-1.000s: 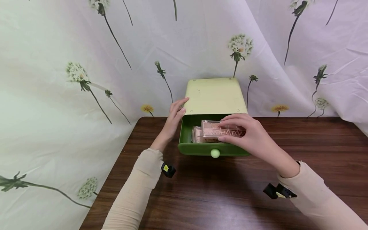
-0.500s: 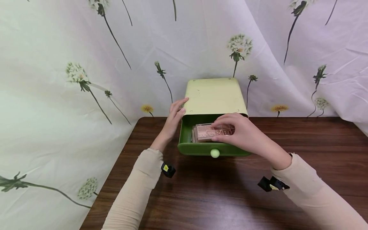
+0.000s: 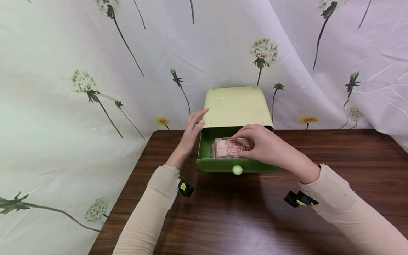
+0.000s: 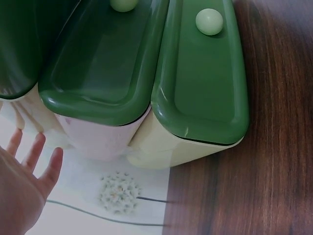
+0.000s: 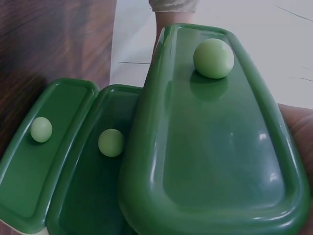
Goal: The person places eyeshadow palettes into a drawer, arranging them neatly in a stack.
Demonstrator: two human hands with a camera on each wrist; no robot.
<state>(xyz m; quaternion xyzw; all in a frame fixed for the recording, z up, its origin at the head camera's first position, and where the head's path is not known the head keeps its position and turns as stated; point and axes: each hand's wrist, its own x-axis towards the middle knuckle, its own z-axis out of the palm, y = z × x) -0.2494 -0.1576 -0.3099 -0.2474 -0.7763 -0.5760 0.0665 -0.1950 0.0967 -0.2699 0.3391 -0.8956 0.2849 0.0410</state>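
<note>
In the head view, a clear-lidded eyeshadow palette (image 3: 225, 148) with pinkish pans lies flat inside the pulled-out green drawer (image 3: 213, 165). Thumb and fingers of my right hand (image 3: 262, 144) pinch its long edges, covering its right end. Another clear case edge shows just under it at the left. My left hand (image 3: 190, 134) rests against the left side of the cream cabinet (image 3: 237, 106), fingertips at the top edge. The left wrist view shows that hand (image 4: 24, 186) with fingers spread along the cabinet's side. From the right wrist, the drawer front (image 5: 210, 142) hides most of my right hand (image 5: 301, 132).
Two closed green drawers with round knobs (image 4: 209, 22) sit below the pulled-out one. The cabinet stands at the back of a dark wooden table (image 3: 223, 219), against a white dandelion-print cloth (image 3: 143, 53). A pale green knob (image 3: 237, 170) sticks out from the drawer front.
My right hand has moved left and down into the drawer with the eyeshadow palette, which now lies lower, over the other case. The left hand has stayed at the cabinet's side.
</note>
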